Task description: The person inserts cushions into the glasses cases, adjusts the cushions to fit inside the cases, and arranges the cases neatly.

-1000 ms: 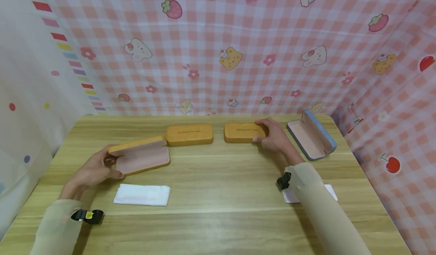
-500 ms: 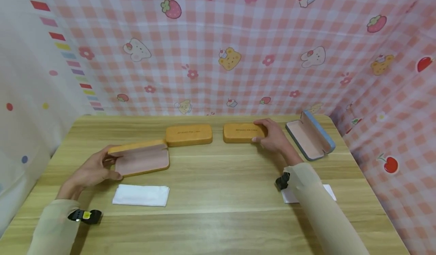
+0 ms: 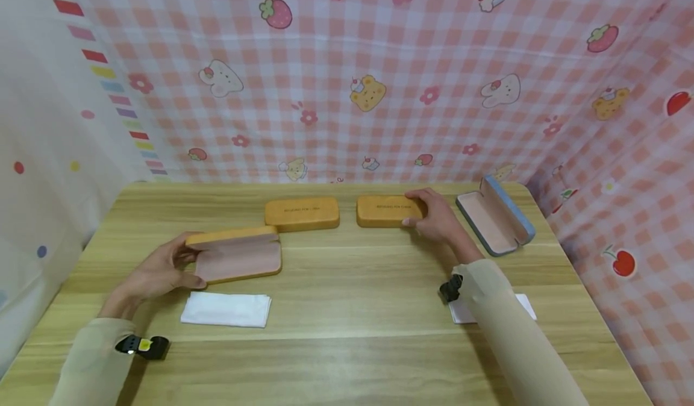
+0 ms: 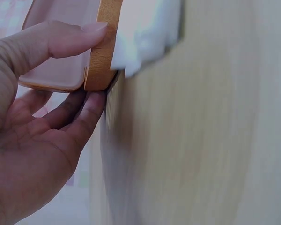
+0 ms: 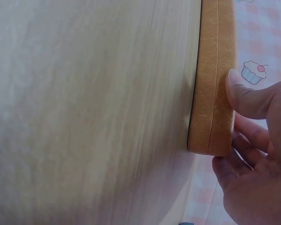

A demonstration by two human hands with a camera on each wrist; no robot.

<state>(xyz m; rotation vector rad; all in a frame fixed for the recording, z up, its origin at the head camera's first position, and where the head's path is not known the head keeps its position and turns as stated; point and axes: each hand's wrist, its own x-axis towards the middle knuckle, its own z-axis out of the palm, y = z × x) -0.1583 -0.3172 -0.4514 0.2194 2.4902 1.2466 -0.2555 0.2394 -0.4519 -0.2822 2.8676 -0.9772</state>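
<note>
My left hand (image 3: 165, 268) grips the left end of an opened orange glasses case (image 3: 238, 264), its pale pink lining facing me. In the left wrist view the thumb presses the front wall of the case (image 4: 102, 61), with fingers beneath and behind its end. My right hand (image 3: 435, 216) holds the right end of a closed orange glasses case (image 3: 382, 212), thumb at the front and fingers behind. The right wrist view shows that case (image 5: 213, 89) lying flat on the table. Between the hands sits another closed orange glasses case (image 3: 303, 214), just behind the opened one.
An opened blue glasses case (image 3: 496, 216) stands at the back right, beside my right hand. A folded white cloth (image 3: 226, 309) lies in front of the opened orange case. My right sleeve partly covers a second white cloth (image 3: 525, 306). A checked curtain (image 3: 336, 81) hangs behind the table.
My left hand has shifted the opened orange case to the right and slightly nearer, so it sits straighter. The right hand stays on its closed case.
</note>
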